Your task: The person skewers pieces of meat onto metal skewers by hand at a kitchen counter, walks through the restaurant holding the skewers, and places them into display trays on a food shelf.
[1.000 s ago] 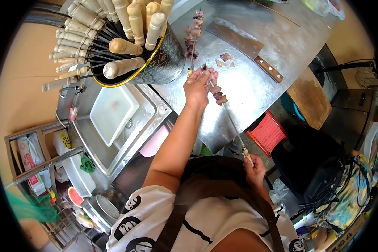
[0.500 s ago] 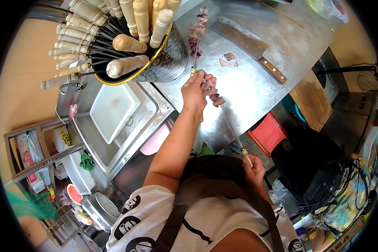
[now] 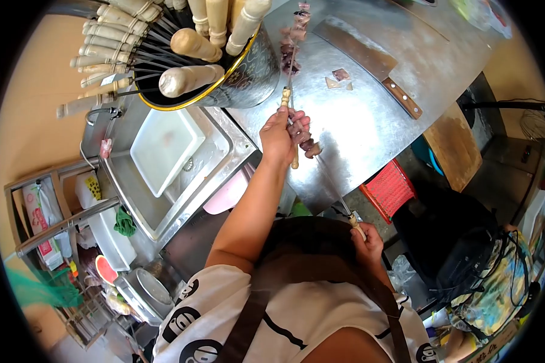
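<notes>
My right hand (image 3: 368, 242) is closed around the wooden handle (image 3: 357, 226) of a metal skewer, low and close to my apron. The skewer's rod (image 3: 332, 180) slants up and left to chunks of raw meat (image 3: 309, 147) threaded on it. Curled around those chunks, my left hand (image 3: 277, 138) grips the meat from its left side; its palm is hidden. Beneath this hand passes the wooden handle (image 3: 285, 97) of another skewer. Beyond it, loaded meat skewers (image 3: 290, 53) lie on the steel table (image 3: 339, 130). A few meat scraps (image 3: 340, 74) sit to their right.
A cleaver (image 3: 360, 53) lies farther right on the table. At upper left stands a patterned bucket (image 3: 257, 72) full of wooden-handled skewers. A sink (image 3: 157, 219) holding a white tray (image 3: 166, 151) is left. A red stool (image 3: 390, 192) stands beside the table; a person's patterned clothing (image 3: 496, 284) shows lower right.
My left hand has shifted slightly toward me relative to the table, showing more of the lying skewer's handle. My right hand keeps its grip. The whole view has tilted a little.
</notes>
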`<state>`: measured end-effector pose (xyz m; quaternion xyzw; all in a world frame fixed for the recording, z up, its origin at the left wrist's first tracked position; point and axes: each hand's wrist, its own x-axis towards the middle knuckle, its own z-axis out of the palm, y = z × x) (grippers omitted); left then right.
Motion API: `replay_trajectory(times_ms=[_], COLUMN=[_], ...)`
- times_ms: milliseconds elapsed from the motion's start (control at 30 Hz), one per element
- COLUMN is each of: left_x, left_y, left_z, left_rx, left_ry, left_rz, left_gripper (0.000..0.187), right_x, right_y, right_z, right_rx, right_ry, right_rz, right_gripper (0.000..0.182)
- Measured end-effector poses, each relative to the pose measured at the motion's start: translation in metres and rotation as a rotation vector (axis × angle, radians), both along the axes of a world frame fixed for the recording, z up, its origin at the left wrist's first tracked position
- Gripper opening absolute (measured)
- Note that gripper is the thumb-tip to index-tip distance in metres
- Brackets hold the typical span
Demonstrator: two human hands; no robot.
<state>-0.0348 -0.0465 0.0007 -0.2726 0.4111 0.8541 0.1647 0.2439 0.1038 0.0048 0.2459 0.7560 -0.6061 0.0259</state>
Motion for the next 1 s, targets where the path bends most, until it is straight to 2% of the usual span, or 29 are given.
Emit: replay_trajectory(times_ms=[233,667,767,833,867,933,1000], left_x=[-0.002,0.001,0.007,0.015,0.019,0.028,0.035], left_y=[0.017,0.033,0.035,0.036,0.037,0.040,0.042], left_z=[0.011,0.005,0.006,0.002,0.001,0.002,0.004], left_rx=[-0.085,-0.039,0.011,0.182,0.184,0.054,0.060], left_ry=[-0.007,-0.001,0.021,0.092,0.095,0.109,0.078], left_rz=[-0.045,-0.061,-0.093,-0.087,-0.092,-0.208,-0.202], left_gripper=[0.019,0.018,0.020,0.025,0.025,0.030,0.028], right_x=[0.002,0.000,-0.001,-0.005,-0.007,-0.006,-0.005], right_y=[0.000,-0.003,-0.001,0.000,0.000,0.000,0.000], right_z=[-0.006,-0.006,-0.008,-0.004,-0.003,-0.004,-0.007], right_rx=[-0.004,-0.103,-0.159,-0.172,-0.189,-0.189,-0.191], right_ry=[-0.008,-0.008,-0.030,-0.017,-0.009,-0.010,-0.011], right_rz=[-0.048,-0.133,-0.158,-0.166,-0.170,-0.174,-0.174], right_gripper=[0.014,0.015,0.015,0.015,0.015,0.015,0.015])
